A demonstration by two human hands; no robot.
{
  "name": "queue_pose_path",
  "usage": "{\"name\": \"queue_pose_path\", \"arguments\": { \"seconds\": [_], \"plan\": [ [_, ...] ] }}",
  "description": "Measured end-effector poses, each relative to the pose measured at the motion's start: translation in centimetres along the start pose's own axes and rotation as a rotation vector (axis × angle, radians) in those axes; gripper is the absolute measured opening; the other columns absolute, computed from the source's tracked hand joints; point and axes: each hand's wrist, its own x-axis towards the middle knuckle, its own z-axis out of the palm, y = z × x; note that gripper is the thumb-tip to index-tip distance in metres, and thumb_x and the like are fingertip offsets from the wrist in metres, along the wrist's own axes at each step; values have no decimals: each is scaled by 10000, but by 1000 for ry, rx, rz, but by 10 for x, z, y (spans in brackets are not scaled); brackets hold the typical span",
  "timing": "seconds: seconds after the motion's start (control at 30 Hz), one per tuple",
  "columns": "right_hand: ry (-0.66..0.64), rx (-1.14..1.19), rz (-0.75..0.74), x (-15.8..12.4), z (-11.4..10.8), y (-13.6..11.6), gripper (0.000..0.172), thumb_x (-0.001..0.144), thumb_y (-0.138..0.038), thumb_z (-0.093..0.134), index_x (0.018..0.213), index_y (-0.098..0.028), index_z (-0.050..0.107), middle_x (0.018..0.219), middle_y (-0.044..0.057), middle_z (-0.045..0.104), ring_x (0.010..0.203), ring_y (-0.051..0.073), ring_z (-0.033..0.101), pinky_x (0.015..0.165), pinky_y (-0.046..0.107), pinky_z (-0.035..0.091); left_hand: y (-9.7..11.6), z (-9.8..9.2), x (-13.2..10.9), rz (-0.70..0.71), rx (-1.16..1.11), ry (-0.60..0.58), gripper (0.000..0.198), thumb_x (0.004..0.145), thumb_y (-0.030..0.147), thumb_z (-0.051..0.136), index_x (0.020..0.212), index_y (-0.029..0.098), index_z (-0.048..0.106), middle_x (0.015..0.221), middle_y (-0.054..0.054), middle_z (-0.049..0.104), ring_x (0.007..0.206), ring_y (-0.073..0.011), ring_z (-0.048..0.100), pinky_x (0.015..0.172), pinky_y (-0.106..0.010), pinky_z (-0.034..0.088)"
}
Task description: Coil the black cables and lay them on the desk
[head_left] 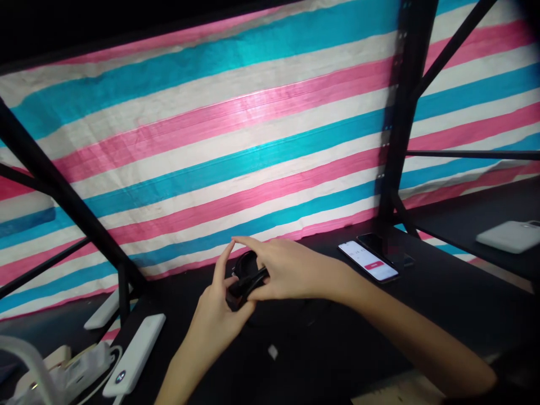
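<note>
Both my hands meet over the dark table, closed on a black coiled cable (248, 284). My left hand (217, 312) grips its near left end between thumb and fingers. From the right, my right hand (291, 270) pinches a thicker bundled part, its thumb below and index finger arched over the top. The two index fingertips touch above the cable. A dark loop (244, 264) shows behind the fingers; much of the cable is hidden by them. A small white scrap (273, 352) lies on the table just in front of my hands.
A lit smartphone (368, 261) and a dark phone-like slab (375, 249) lie to the right. On the left are a long white device (135, 354) and a white power strip with cords (84, 365). Black rack posts (407, 112) stand before a striped sheet (236, 140).
</note>
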Motion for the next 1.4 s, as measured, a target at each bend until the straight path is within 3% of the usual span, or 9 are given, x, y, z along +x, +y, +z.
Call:
{"name": "queue_pose_path", "arguments": {
  "seconds": [0.13, 0.3, 0.43, 0.57, 0.7, 0.83, 0.97, 1.13, 1.4],
  "plan": [
    [-148, 286, -34, -3, -10, 15, 645, 711, -232, 728, 1317, -194, 512, 915, 45, 661, 760, 155, 608, 652, 239, 453, -4, -4, -8, -34, 46, -5, 482, 762, 261, 601, 1240, 211, 567, 585, 31, 646, 329, -112, 529, 352, -201, 409],
    [-211, 630, 84, -21, -9, 49, 406, 823, -348, 629, 1184, -164, 604, 835, 17, 623, 606, 99, 556, 551, 212, 450, -31, -14, -19, -112, -47, 292, 422, 757, 359, 617, 1116, 137, 613, 358, 79, 506, 318, -145, 537, 415, -234, 491],
    [-129, 833, 189, -35, -1, 48, 442, 886, -417, 548, 1242, -155, 545, 628, -64, 440, 444, 44, 400, 441, 173, 367, -55, -15, -25, -120, -122, 302, 303, 801, 387, 568, 983, 152, 625, 417, 63, 526, 400, -148, 566, 560, -295, 543],
    [1, 759, 181, -38, 5, 19, 348, 914, -388, 505, 1122, -142, 636, 609, -46, 464, 468, 44, 369, 430, 162, 293, -59, -12, -32, 26, 232, 191, 137, 739, 306, 620, 703, 175, 644, 702, -50, 668, 685, -213, 646, 687, -334, 521],
    [0, 414, 66, -34, 12, -15, 242, 888, -250, 543, 1056, -171, 699, 827, 28, 661, 646, 89, 529, 550, 188, 379, -32, -3, -37, 119, 223, 184, 220, 709, 217, 643, 928, 209, 658, 883, -47, 696, 817, -213, 656, 764, -325, 517],
    [8, 252, 24, -32, 13, -28, 274, 856, -286, 603, 1105, -198, 673, 741, 1, 633, 614, 96, 521, 532, 189, 371, -12, -2, -37, -50, -37, 25, 146, 731, 296, 667, 829, 188, 672, 590, 14, 626, 347, -87, 490, 339, -182, 375],
    [-98, 405, 89, -38, 10, -9, 271, 826, -354, 639, 1034, -181, 651, 597, -52, 501, 490, 73, 459, 469, 184, 360, -20, -15, -37, -241, -297, 197, 302, 688, 427, 721, 627, 163, 589, 321, 94, 337, 228, -27, 263, 252, -130, 167],
    [-33, 854, 258, -51, 35, 25, 281, 920, -438, 467, 843, -175, 533, 409, -125, 301, 352, 62, 367, 556, 269, 532, -37, -15, -36, -324, -724, 377, 383, 649, 488, 752, 758, 159, 588, 307, 129, 294, 229, -3, 172, 249, -102, 131],
    [188, 901, 357, -64, 59, 27, 345, 896, -414, 516, 1136, -166, 507, 410, -146, 329, 304, 60, 360, 556, 318, 577, -36, -10, -41, -201, -612, 344, 451, 764, 455, 666, 1130, 210, 566, 339, 135, 348, 211, -31, 217, 240, -113, 162]
  ]
}}
